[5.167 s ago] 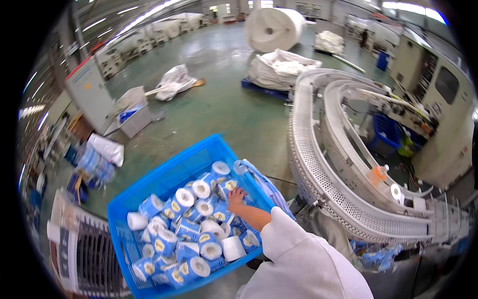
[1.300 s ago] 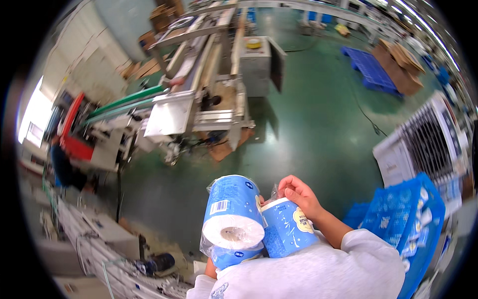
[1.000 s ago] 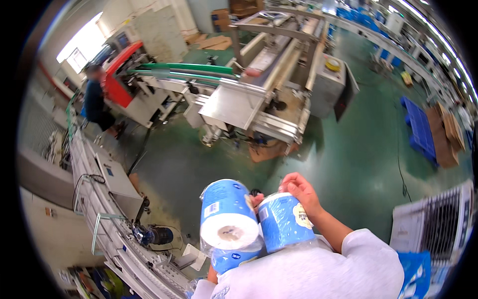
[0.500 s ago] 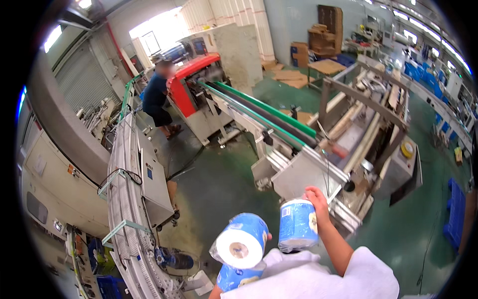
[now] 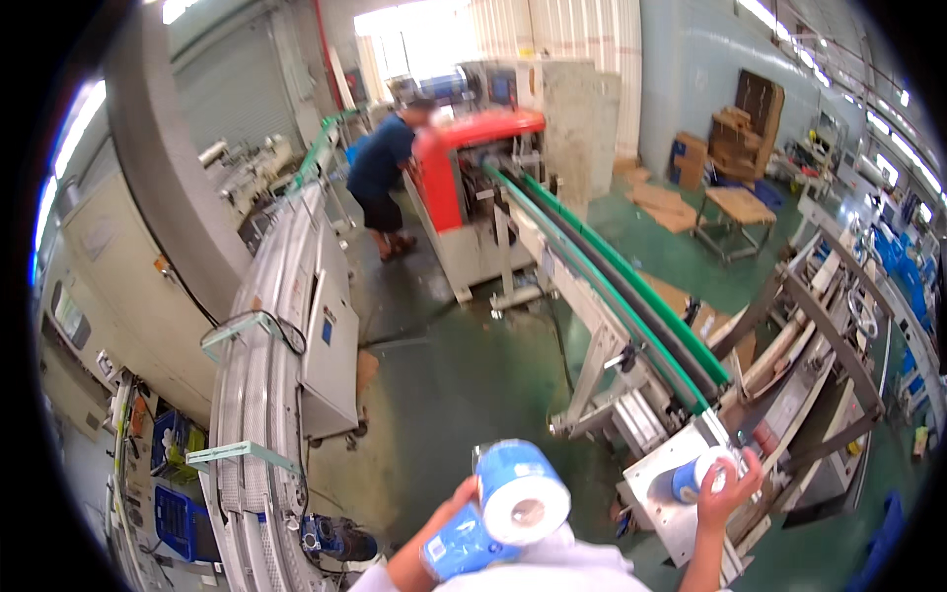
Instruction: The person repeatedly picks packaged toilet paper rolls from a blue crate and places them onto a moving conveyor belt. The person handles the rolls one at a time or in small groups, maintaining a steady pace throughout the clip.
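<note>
The person wears a white garment (image 5: 552, 567), visible at the lower edge of the view across the chest and shoulders. Both forearms are uncovered. The left hand (image 5: 456, 498) and the right hand (image 5: 728, 485) are bare, without gloves.

Tissue rolls (image 5: 521, 490): white paper in glossy blue plastic wrap. Conveyor frame (image 5: 663, 483): matt grey metal. Floor (image 5: 464, 375): smooth green, slightly glossy.

Head view: from up high on the person's head — looks down and ahead.
Near: hands, low edge.
Far: green floor (image 5: 464, 385).
</note>
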`<action>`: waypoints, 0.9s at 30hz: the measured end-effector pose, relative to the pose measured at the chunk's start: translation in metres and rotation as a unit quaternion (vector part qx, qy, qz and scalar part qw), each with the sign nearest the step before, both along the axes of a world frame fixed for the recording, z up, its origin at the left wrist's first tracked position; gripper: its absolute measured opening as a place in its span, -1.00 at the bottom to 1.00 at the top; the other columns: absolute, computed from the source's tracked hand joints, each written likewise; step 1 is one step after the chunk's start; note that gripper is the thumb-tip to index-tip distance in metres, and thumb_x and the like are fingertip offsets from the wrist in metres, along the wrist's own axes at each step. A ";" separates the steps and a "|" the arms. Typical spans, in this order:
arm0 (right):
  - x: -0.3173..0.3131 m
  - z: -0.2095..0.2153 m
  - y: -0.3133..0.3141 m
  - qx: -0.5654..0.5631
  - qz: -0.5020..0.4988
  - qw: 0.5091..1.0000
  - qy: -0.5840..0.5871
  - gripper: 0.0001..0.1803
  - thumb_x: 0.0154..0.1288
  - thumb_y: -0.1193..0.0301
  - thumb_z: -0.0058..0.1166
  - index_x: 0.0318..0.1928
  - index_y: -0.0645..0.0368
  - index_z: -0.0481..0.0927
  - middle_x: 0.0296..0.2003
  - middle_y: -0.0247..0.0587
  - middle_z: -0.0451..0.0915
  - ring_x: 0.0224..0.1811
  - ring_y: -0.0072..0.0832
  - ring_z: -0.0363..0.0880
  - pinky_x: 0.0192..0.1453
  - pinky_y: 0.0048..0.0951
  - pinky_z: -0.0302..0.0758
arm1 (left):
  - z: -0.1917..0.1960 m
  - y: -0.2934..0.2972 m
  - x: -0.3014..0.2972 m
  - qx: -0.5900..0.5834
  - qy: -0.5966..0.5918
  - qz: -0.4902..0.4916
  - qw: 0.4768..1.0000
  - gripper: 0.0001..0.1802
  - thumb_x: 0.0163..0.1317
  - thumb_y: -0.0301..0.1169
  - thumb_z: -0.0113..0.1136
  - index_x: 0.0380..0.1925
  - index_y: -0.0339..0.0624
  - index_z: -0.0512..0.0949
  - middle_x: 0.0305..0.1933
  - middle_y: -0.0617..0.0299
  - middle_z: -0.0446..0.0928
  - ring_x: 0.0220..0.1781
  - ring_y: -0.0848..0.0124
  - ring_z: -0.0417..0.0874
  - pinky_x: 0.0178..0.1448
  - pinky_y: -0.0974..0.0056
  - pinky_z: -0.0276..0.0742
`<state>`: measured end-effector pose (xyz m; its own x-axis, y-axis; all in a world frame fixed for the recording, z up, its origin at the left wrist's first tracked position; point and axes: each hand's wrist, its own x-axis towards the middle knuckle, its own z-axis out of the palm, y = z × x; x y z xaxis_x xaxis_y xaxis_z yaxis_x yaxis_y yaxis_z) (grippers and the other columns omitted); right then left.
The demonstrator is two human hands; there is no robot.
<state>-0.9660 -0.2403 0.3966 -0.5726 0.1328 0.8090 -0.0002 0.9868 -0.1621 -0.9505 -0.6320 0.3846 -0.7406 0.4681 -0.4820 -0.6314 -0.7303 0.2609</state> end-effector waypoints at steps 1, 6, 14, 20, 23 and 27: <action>-0.017 0.010 -0.028 -0.090 0.015 0.995 0.029 -0.83 0.06 0.38 0.01 -0.32 0.16 0.47 -0.04 -0.02 0.36 0.06 -0.10 0.26 0.15 -0.13 0.14 | 0.040 -0.010 -0.021 0.049 -0.014 -0.055 0.997 -0.24 0.08 -0.01 0.19 0.14 -0.32 0.26 0.01 -0.09 0.46 0.07 0.13 0.50 0.17 0.08 0.42; -0.134 0.045 -0.203 -0.463 0.506 0.697 -0.209 -0.77 0.24 0.40 -0.07 -0.15 0.25 0.48 -0.14 -0.17 0.47 -0.08 -0.46 0.41 0.02 -0.49 0.33 | 0.034 -0.065 -0.133 -0.026 0.209 -0.205 0.956 -0.16 0.03 -0.11 0.26 0.21 -0.35 0.14 0.10 -0.04 0.40 0.10 0.19 0.47 0.20 0.15 0.38; -0.263 0.036 -0.308 -0.545 0.534 0.440 -0.474 -0.63 0.39 0.16 -0.20 -0.26 0.24 0.47 -0.39 -0.42 0.43 -0.31 -0.72 0.33 -0.20 -0.66 0.32 | 0.021 -0.137 -0.241 0.025 0.178 -0.284 0.942 -0.16 0.04 -0.15 0.26 0.23 -0.33 0.11 0.12 -0.01 0.38 0.11 0.23 0.46 0.21 0.20 0.36; -0.337 0.005 -0.329 -0.608 0.510 0.369 -0.484 -0.67 0.38 0.19 -0.19 -0.32 0.20 0.44 -0.43 -0.45 0.42 -0.38 -0.76 0.34 -0.29 -0.70 0.33 | 0.002 -0.159 -0.308 0.035 0.131 -0.268 0.954 -0.19 0.08 -0.18 0.24 0.24 -0.32 0.10 0.13 0.02 0.37 0.13 0.28 0.44 0.23 0.24 0.34; -0.389 -0.009 -0.331 -0.639 0.511 0.307 -0.486 -0.63 0.39 0.14 -0.21 -0.27 0.21 0.45 -0.39 -0.39 0.45 -0.35 -0.71 0.38 -0.22 -0.65 0.36 | 0.003 -0.158 -0.353 0.029 0.091 -0.254 0.962 -0.20 0.10 -0.20 0.22 0.24 -0.33 0.09 0.15 0.01 0.36 0.16 0.28 0.42 0.25 0.24 0.31; -0.468 0.002 -0.329 -0.607 0.462 0.573 -0.298 -0.59 0.38 0.10 -0.20 -0.17 0.24 0.47 -0.36 -0.33 0.49 -0.33 -0.64 0.39 -0.17 -0.59 0.35 | 0.025 -0.157 -0.421 -0.047 0.109 -0.162 0.980 -0.22 0.14 -0.20 0.17 0.26 -0.32 0.07 0.20 0.04 0.31 0.22 0.30 0.34 0.32 0.23 0.21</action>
<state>-1.4337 -0.5698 0.3990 -0.9790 -0.1929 0.0654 -0.0194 -0.2313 -0.9727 -1.3714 -0.7885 0.4100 -0.6509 0.6570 -0.3804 -0.7475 -0.4673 0.4721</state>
